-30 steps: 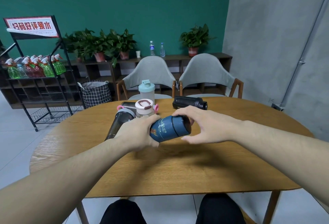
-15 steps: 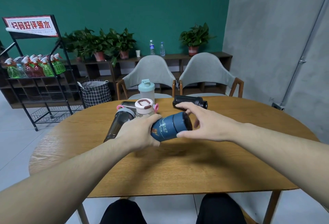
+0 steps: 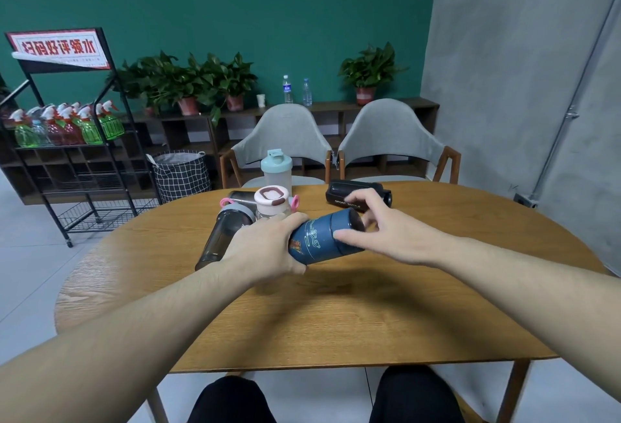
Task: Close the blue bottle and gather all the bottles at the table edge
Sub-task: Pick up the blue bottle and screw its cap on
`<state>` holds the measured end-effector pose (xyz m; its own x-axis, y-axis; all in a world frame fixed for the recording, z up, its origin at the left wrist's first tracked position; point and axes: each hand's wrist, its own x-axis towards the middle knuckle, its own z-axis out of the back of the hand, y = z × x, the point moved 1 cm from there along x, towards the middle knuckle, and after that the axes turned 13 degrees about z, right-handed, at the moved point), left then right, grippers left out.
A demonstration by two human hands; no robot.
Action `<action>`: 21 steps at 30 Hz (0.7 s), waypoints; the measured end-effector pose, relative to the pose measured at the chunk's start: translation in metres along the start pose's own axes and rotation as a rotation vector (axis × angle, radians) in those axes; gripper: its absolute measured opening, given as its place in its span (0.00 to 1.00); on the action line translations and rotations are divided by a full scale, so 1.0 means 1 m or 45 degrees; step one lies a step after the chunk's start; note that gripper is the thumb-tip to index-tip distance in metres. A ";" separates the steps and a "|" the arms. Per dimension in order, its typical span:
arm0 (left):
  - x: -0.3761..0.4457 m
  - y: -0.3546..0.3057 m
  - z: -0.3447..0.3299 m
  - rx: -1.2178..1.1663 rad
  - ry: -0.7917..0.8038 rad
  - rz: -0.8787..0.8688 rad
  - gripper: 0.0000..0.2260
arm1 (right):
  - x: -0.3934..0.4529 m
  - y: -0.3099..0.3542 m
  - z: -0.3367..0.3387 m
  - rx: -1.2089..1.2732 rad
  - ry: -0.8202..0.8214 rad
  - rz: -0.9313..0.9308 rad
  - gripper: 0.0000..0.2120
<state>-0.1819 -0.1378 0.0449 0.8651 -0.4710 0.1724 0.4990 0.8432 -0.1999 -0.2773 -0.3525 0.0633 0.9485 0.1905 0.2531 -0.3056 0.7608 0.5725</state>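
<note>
The dark blue bottle [image 3: 319, 239] with a swirl pattern is held tilted above the wooden table [image 3: 336, 322], cap end pointing right and away. My left hand [image 3: 265, 248] grips its body. My right hand [image 3: 379, 231] has thumb and fingers around the blue cap. Behind them a smoky grey bottle [image 3: 221, 237] lies on its side, a clear bottle with a white and pink lid [image 3: 271, 202] stands upright, a steel bottle [image 3: 240, 197] lies behind it, a shaker with a teal lid [image 3: 277, 169] stands at the far edge, and a black sport bottle [image 3: 346, 195] lies on its side.
Two grey chairs [image 3: 285, 140] stand at the far side of the table. A black rack [image 3: 67, 153] with spray bottles and a checked basket [image 3: 181, 174] are on the left. A low shelf with potted plants [image 3: 188, 83] lines the green wall.
My right hand has shifted its fingers around the cap, going from covering the cap end to pinching it from the side. The bottle stays in my left hand at about the same spot.
</note>
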 end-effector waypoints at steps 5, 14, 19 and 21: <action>0.002 0.000 0.005 -0.026 0.084 0.014 0.35 | -0.008 0.000 0.009 -0.456 0.164 0.377 0.33; -0.002 -0.009 -0.006 0.040 -0.144 -0.006 0.37 | -0.012 -0.004 0.000 -0.313 0.007 0.258 0.24; -0.001 -0.018 -0.007 0.073 -0.280 0.010 0.37 | -0.010 -0.003 -0.004 -0.148 -0.136 0.124 0.21; 0.001 -0.019 -0.006 0.033 -0.252 0.023 0.37 | -0.009 -0.003 -0.002 -0.087 -0.150 0.094 0.21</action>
<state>-0.1902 -0.1563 0.0428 0.8456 -0.3983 0.3555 0.4801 0.8586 -0.1800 -0.2843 -0.3553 0.0573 0.9061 0.1768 0.3844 -0.3641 0.7886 0.4955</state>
